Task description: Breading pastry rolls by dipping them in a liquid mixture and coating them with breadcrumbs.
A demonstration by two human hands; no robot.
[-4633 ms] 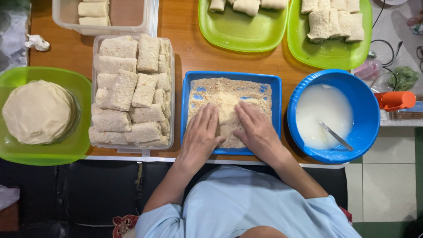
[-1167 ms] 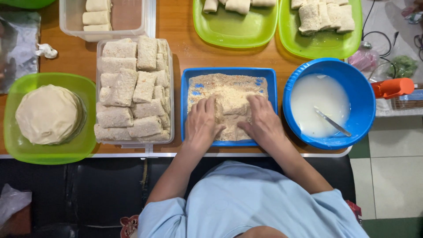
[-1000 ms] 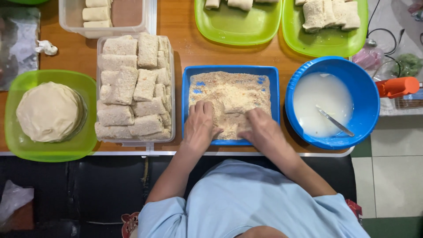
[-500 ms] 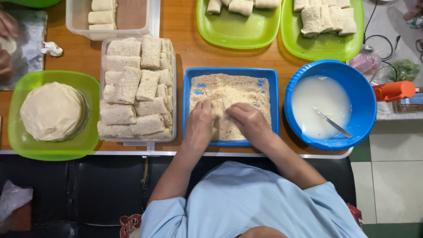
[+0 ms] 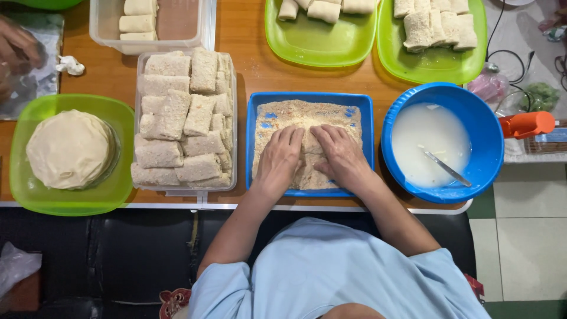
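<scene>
Breadcrumb tray (image 5: 260, 118), blue and near the table (image 5: 248, 65) front edge, carries a crumbed piece almost wholly hidden under the left hand (image 5: 279, 160) and right hand (image 5: 339, 156). Both hands lie flat, fingers together, pressing it. Clear box of coated rolls (image 5: 183, 118) sits just left; blue bowl (image 5: 472, 106) just right.

Blue rectangular plastic tray of breadcrumbs (image 5: 260, 112) sits centre, at table's near edge; left hand (image 5: 279, 158) and right hand (image 5: 341, 155) rest side by side in it. Left of it: clear plastic container of breaded rolls (image 5: 184, 121), then green square plate of stacked wrappers (image 5: 23, 192). Right: blue round bowl of white batter (image 5: 484, 118), metal spoon (image 5: 447, 168) in it. Behind: two green plates of rolls (image 5: 322, 53).
</scene>
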